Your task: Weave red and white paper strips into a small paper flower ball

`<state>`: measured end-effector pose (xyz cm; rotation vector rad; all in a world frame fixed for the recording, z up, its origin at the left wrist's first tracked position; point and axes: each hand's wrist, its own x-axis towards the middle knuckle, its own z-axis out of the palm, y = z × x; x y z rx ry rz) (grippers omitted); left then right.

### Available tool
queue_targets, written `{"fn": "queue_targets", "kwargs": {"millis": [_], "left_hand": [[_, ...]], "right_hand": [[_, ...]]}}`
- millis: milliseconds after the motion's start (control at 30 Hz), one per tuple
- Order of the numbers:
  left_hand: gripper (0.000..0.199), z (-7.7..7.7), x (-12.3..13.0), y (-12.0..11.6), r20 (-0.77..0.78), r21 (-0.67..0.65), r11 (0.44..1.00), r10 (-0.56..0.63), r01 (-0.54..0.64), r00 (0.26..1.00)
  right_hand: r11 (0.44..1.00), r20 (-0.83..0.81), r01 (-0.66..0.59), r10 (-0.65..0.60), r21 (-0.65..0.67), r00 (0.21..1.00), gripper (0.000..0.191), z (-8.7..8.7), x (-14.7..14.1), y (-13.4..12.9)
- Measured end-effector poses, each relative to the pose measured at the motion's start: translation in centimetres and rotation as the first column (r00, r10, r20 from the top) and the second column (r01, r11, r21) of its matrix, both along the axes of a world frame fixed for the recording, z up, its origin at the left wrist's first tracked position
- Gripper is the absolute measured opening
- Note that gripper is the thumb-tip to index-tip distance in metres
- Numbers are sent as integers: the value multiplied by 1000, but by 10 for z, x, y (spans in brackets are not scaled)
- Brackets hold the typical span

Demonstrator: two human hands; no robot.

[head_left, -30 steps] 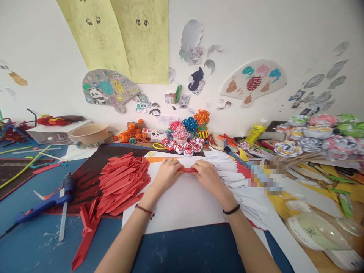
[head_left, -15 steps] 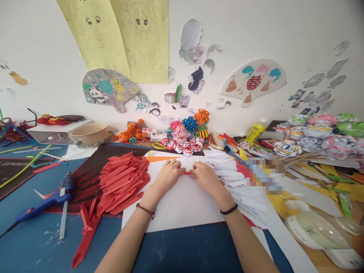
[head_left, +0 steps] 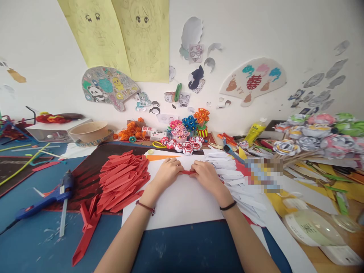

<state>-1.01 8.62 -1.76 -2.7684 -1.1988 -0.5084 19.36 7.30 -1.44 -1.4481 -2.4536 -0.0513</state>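
Between my two hands, just above a white paper sheet (head_left: 179, 206), is a small red paper strip (head_left: 187, 172). My left hand (head_left: 170, 172) is closed on its left end, and my right hand (head_left: 205, 174) pinches the right end. Much of the strip is hidden by the fingers. Left of the sheet lies a heap of folded red paper pieces (head_left: 122, 180). A pile of folded white paper pieces (head_left: 236, 184) spreads out beside my right hand.
On the left, a blue glue gun (head_left: 48, 199) rests near several joined red pieces (head_left: 88, 227). A clear bottle (head_left: 318, 227) lies at the right. Paper flowers (head_left: 187, 146) line the back near a beige bowl (head_left: 89, 131) and a yellow bottle (head_left: 255, 131).
More of the red strip shows between my fingers, which grip it slightly differently. Both hands stay in nearly the same place. The view has shifted very slightly.
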Motion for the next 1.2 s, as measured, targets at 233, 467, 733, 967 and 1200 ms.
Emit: {"fn": "queue_targets", "kwargs": {"millis": [233, 467, 733, 967, 1200], "left_hand": [[19, -6, 1, 13, 30, 74, 989, 126, -128, 992], [23, -15, 2, 22, 78, 106, 978, 174, -182, 982], [22, -19, 0, 23, 96, 122, 973, 185, -196, 978], [21, -18, 1, 22, 106, 138, 972, 174, -188, 979], [24, -17, 2, 20, 106, 152, 972, 164, -179, 981]], "right_hand": [[994, -60, 44, -38, 95, 997, 10, -10, -10, 18], [991, -131, 103, -91, 89, 987, 22, -24, -13, 30], [993, -166, 64, -46, 102, 985, 29, -23, -5, 26], [929, -94, 322, -309, 182, 946, 21, 1, 32, 9], [896, -37, 432, -431, 103, 902, 16, -4, 67, 4]]}}
